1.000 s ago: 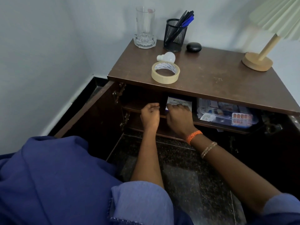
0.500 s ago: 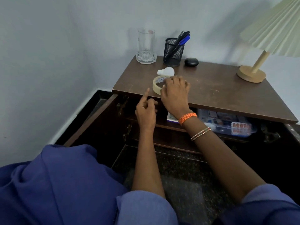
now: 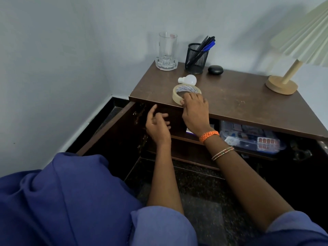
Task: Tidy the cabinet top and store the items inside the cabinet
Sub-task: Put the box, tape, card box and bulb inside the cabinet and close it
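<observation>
Tape roll (image 3: 179,94) on the cabinet top (image 3: 239,98), gripped by right hand (image 3: 195,113).

Print runs around the inner cardboard ring of the tape roll (image 3: 186,93), which lies near the front edge of the cabinet top (image 3: 248,96); the dark letters repeat around the core but are too small and blurred to read. Inside the cabinet, on the shelf, the clear plastic box (image 3: 248,137) holds packets with printed faces, none of them legible. A white card or box (image 3: 189,131) behind the right wrist shows a dark strip of print, also unreadable.
</observation>
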The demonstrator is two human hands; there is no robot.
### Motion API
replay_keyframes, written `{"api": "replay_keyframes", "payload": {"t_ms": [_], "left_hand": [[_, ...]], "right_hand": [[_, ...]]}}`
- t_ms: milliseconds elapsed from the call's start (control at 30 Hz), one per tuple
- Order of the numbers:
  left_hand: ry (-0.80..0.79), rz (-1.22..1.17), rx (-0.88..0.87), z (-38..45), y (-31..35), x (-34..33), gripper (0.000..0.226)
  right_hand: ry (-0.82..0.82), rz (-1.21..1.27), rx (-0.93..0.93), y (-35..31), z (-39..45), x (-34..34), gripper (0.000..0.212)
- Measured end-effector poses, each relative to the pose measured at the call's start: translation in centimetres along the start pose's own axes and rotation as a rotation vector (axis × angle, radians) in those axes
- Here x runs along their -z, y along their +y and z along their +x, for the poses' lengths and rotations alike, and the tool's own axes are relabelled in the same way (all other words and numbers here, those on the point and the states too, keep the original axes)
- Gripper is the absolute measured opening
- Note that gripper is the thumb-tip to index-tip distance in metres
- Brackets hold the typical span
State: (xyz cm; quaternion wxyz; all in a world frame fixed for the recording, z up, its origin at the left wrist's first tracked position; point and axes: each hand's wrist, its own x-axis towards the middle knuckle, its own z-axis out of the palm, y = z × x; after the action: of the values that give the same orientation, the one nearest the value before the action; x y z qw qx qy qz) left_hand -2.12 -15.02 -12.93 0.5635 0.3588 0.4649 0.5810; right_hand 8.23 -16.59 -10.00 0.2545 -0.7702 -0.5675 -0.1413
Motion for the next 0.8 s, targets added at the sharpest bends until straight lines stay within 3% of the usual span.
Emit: {"api": "replay_keyframes", "payload": {"t_ms": [133,267,533,800], "left_hand": [[0.323,-0.209,0.176,0.9,-0.3,1.2,0.032],[0.424,-0.259,0.329,0.9,-1.5,2.2,0.030],[0.312,-0.169,0.528,0.4,-4.3,3.9,0.032],[0.142,-0.111,0.605,1.0,-4.6,3.8,0.035]], "right_hand": [[0.148,0.130,0.077,-1.1,-3.6,0.3,0.018],[0.253,0.154,0.250,-1.3,-8.6,-1.6,0.016],[-0.136,0.077,0.081,0.1,-10.9,-7.1,0.019],[-0.225,-0.083,0.088,0.4,-6.1,-11.0,0.025]]}}
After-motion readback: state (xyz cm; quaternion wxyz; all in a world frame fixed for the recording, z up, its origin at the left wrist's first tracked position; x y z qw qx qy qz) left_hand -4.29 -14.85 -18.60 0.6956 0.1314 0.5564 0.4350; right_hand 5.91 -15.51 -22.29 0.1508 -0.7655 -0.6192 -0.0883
